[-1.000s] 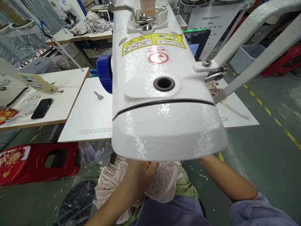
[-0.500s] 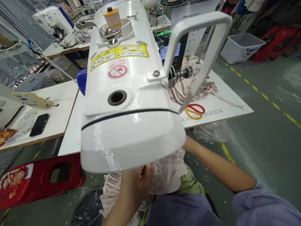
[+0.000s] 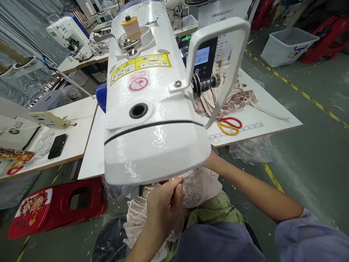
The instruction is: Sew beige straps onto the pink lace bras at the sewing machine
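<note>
The white sewing machine head (image 3: 155, 153) fills the middle of my view and covers the sewing area. Just below its front edge, my left hand (image 3: 166, 200) is closed, thumb and fingers pinching the edge of a pale pink lace garment (image 3: 195, 191). Lace fabric hangs over my lap, and a gathered pale pink bunch (image 3: 136, 214) lies left of my wrist. My right hand reaches under the machine from the right; only its wrist (image 3: 214, 162) and forearm show, the fingers being hidden behind the head.
On the table right of the machine lie scissors (image 3: 229, 126) with red and yellow handles, a ruler strip (image 3: 249, 127) and tangled pink straps (image 3: 237, 100). A phone (image 3: 57, 146) rests on the left table. A red stool (image 3: 58, 203) and a black bag (image 3: 110, 238) are low on the left.
The view has shifted slightly, so the machine's lower edge sits higher. My left hand's thumb and fingertips now show more fully on the lace, still pinching it.
</note>
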Action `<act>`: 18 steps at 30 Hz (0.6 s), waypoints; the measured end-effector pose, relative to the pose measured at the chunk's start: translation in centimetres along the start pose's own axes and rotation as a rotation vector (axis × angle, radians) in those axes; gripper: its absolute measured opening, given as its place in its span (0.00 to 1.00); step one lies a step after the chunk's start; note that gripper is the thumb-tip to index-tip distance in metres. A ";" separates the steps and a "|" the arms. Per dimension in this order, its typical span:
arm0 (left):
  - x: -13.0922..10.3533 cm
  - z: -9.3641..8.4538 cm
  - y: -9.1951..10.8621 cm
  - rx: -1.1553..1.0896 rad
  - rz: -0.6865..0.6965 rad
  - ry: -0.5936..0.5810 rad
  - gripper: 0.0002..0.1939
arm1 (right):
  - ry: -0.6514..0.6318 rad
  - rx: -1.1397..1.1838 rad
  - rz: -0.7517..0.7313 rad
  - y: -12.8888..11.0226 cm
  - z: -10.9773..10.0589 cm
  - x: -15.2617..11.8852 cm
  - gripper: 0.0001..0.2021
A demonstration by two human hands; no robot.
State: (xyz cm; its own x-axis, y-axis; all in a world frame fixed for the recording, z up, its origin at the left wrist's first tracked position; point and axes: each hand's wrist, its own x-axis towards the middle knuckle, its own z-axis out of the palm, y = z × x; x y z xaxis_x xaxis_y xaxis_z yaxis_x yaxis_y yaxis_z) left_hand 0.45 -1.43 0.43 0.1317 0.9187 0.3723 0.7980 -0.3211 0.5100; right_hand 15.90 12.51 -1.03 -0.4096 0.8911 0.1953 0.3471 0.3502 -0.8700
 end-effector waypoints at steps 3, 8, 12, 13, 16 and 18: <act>-0.1 0.2 -0.1 0.015 0.029 0.000 0.13 | -0.025 -0.053 0.072 -0.8 -0.5 -0.2 0.04; -0.3 0.7 -0.1 0.009 0.050 0.003 0.12 | -0.002 -0.056 0.103 -1.2 -0.7 -0.3 0.04; -0.4 0.8 0.1 -0.012 0.036 0.006 0.12 | 0.030 0.012 0.084 -0.8 -0.6 -0.5 0.04; -0.4 0.8 0.1 -0.024 0.014 -0.001 0.12 | 0.039 0.032 0.074 -0.6 -0.6 -0.6 0.04; -0.9 0.6 -0.1 -0.052 -0.106 -0.047 0.13 | 0.057 0.072 0.030 0.0 -0.4 -0.7 0.04; -1.4 0.6 -0.4 -0.043 -0.199 -0.054 0.13 | 0.070 0.086 0.001 0.4 -0.2 -0.7 0.03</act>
State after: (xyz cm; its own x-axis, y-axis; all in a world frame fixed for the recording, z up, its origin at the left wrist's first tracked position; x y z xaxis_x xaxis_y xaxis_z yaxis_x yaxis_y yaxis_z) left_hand 0.30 -2.39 -0.79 0.0063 0.9756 0.2193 0.7857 -0.1405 0.6025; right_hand 16.49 12.09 -1.38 -0.3483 0.9106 0.2225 0.2723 0.3254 -0.9055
